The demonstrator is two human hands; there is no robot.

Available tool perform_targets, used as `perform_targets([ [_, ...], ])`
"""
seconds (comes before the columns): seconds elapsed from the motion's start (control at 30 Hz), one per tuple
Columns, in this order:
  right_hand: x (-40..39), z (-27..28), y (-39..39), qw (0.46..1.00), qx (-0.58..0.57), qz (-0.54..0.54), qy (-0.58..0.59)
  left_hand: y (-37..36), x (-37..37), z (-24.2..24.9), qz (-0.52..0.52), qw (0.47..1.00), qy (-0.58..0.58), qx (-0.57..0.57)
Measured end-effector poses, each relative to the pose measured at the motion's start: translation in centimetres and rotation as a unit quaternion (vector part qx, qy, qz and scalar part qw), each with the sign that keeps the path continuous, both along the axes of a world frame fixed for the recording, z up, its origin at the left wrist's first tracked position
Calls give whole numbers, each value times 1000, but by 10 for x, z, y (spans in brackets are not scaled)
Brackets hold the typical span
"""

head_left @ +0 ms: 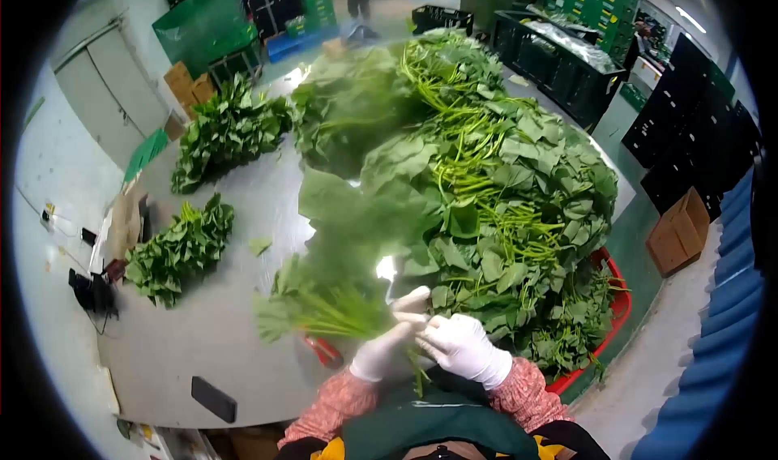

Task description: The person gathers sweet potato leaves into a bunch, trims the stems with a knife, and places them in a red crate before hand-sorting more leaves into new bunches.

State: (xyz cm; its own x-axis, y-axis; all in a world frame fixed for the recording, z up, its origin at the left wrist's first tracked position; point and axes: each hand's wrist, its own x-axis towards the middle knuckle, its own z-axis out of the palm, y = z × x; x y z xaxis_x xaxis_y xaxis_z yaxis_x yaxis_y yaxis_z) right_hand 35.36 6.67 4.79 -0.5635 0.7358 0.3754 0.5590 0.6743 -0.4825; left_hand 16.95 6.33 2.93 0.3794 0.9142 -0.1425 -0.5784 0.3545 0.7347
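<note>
The gloved left hand (384, 351) grasps a blurred bunch of stems (340, 310) above the metal table (271, 367), the gloved right hand (466, 348) touches it with bent fingers, hold unclear, a red object (324, 351) lies near, a dark phone (214, 399) farther left, heaped greens (527, 180) beyond and rightward.

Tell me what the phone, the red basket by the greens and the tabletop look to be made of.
The phone looks like dark glass or plastic, smooth and faintly glossy. The basket seems molded plastic: evenly red, rounded rim. The tabletop is probably brushed metal, gray with soft reflections.
</note>
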Motion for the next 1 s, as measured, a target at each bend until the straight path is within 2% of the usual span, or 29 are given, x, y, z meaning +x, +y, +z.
perform_targets([
  [0.03,-5,19,-1,998,-45,-23,-44,0,-2,4,41,999,30,6],
  [0.13,13,28,19,991,65,-76,84,5,-13,-3,152,983,74,77],
  [0.17,26,37,26,981,23,-38,191,5,-19,-3,179,973,104,103],
  [0.2,37,51,28,953,-26,-14,300,7,-23,22,176,984,-1,11],
  [0.23,47,74,27,902,-32,60,427,9,-27,29,160,987,-7,6],
  [0.33,45,150,21,725,-1,300,620,5,-22,42,154,987,25,26],
  [0.37,57,168,20,732,5,383,564,4,-22,32,166,985,45,31],
  [0.4,60,182,13,706,17,441,553,4,-27,16,178,981,66,37],
  [0.43,60,194,7,694,23,468,547,1,-32,9,132,989,72,5],
  [0.5,57,210,-2,675,31,505,537,-2,-29,12,134,990,35,-1],
  [0.53,55,213,-5,669,33,514,535,-6,-26,17,135,991,16,-6],
  [0.57,54,215,-8,670,31,515,533,-8,-17,32,186,981,46,16],
  [0.6,51,217,-10,667,29,521,531,-9,-18,31,162,986,6,44],
  [0.67,46,216,-13,669,25,521,529,-11,-28,14,199,978,48,38],
  [0.8,35,216,-13,673,9,518,528,-19,-19,36,187,981,28,38],
  [0.83,34,218,-15,672,4,518,529,-15,-23,32,170,981,35,87],
  [0.87,34,219,-16,673,0,517,529,-18,-18,38,204,977,33,50],
  [1.0,32,220,-16,673,-8,517,529,-18,-26,34,187,979,66,54],
])
